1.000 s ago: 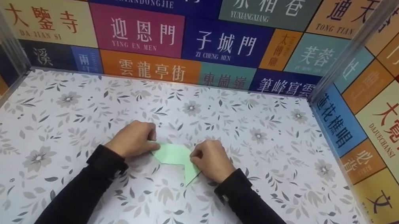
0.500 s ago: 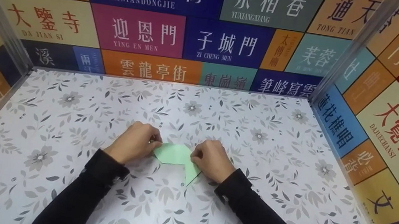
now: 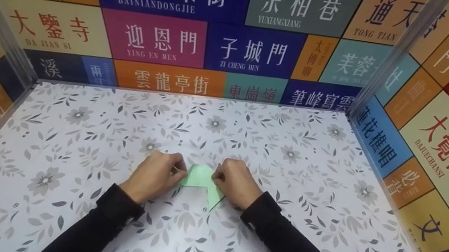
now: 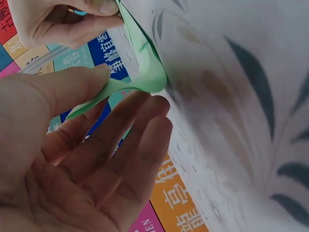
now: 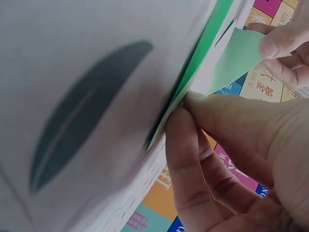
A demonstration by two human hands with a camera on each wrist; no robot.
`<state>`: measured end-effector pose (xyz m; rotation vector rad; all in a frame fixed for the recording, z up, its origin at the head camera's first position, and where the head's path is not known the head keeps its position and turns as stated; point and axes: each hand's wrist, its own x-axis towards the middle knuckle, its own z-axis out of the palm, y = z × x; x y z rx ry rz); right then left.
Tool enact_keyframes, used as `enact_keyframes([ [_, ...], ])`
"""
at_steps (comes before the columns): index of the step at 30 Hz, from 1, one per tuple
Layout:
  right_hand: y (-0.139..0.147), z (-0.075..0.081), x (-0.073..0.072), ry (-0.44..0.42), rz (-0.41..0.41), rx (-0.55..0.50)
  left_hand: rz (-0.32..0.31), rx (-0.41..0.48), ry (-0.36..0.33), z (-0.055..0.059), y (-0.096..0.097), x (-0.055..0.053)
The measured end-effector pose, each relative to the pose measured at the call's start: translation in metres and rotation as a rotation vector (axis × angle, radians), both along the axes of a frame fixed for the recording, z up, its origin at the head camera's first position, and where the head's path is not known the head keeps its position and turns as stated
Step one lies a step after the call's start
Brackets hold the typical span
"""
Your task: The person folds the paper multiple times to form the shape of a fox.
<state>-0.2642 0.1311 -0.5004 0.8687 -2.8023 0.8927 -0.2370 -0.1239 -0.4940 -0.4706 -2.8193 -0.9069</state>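
Note:
A pale green folded sheet of paper [image 3: 199, 177] lies between both hands on the tabletop, with a pointed flap angled toward the person. My left hand [image 3: 157, 175] pinches its left end between thumb and fingers. In the left wrist view that end of the paper [image 4: 149, 75] is lifted and bends in a curve, while the left hand's [image 4: 91, 150] other fingers spread below. My right hand [image 3: 237, 183] pinches the paper's right part. Seen from the right wrist, the right hand's [image 5: 227, 150] thumb and index fingertip hold the edge close to the table.
The table [image 3: 99, 232] has a white cover printed with grey leaves and flowers. Colourful panels with Chinese lettering [image 3: 153, 36] stand along the back and both sides. Transparent strips [image 3: 397, 58] run up the corners.
My left hand has moved right and a little toward the person, bringing the paper's left end closer to the right hand. The right hand stays almost in place.

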Motion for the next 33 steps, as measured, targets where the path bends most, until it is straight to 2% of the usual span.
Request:
enact_keyframes([
  [6,0.0004,0.001,0.001,0.006,0.011,0.009,-0.032,0.044,-0.048,-0.0009,0.002,-0.0002],
  [11,0.0005,0.001,0.001,0.019,0.015,-0.007,-0.03,0.058,-0.028,-0.0025,0.0015,-0.004],
  [16,0.0005,0.0007,0.0017,0.027,0.022,-0.012,-0.008,0.074,-0.036,-0.0042,0.0015,-0.0067],
  [18,0.0006,0.0002,0.0021,0.025,0.022,-0.01,-0.017,0.087,-0.039,-0.0048,0.002,-0.0063],
  [26,0.0009,0.0007,0.0028,0.003,0.013,-0.018,-0.15,0.076,0.039,-0.0042,0.0033,-0.0028],
  [33,0.0007,0.0024,0.0038,0.007,0.018,-0.023,-0.232,0.078,0.04,-0.0071,0.0058,-0.0015],
])
